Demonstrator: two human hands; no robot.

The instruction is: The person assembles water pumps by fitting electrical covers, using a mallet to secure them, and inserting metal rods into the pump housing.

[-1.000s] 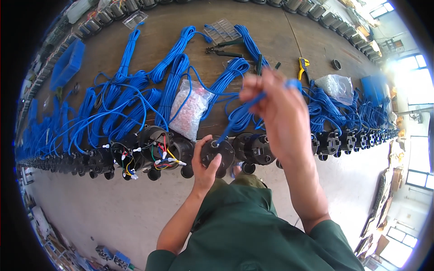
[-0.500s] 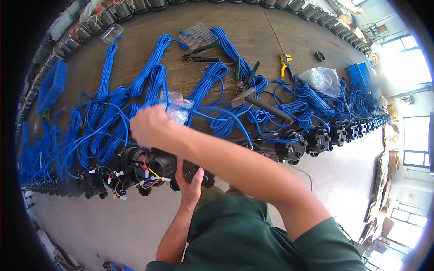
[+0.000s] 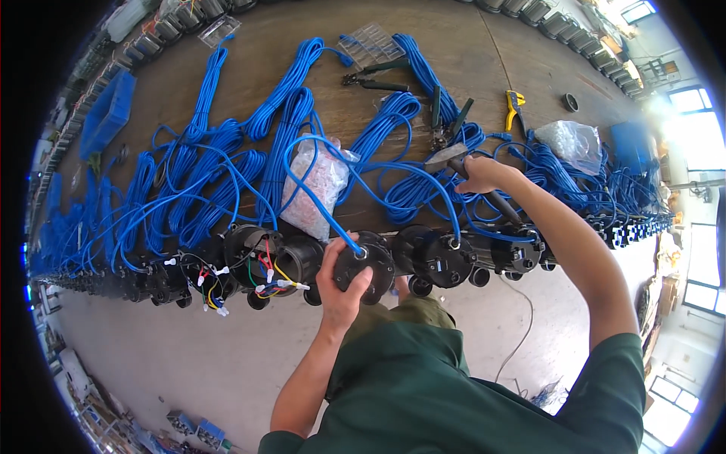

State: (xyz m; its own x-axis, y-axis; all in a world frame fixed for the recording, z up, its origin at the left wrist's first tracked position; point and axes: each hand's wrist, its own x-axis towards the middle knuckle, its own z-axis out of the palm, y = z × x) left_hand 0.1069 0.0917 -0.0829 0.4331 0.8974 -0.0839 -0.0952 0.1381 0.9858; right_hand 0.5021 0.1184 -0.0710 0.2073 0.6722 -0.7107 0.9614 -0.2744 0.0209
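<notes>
My left hand [image 3: 340, 284] is wrapped around the side of a black round end cap [image 3: 368, 274] on a cylindrical housing at the table's near edge, thumb across its face. A blue cable [image 3: 318, 200] rises from the cap's metal fitting and loops back over the table. Farther right, my right hand [image 3: 484, 175] closes on the handle of a hammer [image 3: 503, 206], near its metal head, which lies over blue cable coils. Between the cable and the cap sits a clear plastic bag [image 3: 314, 185] of small pinkish-white pieces.
Left of my hand, an open black housing [image 3: 253, 244] shows coloured wires with white connectors. Blue cable coils [image 3: 287, 159] cover much of the table. Beyond lie cutting pliers [image 3: 378, 76], a yellow-handled tool [image 3: 514, 110] and a bag of white pieces [image 3: 569, 142]. Blue bins [image 3: 107, 113] stand at the sides.
My right arm has swung from across the cable at left over to the hammer at right. My left hand now shows gripping the cap, which was mostly hidden before. The view has shifted.
</notes>
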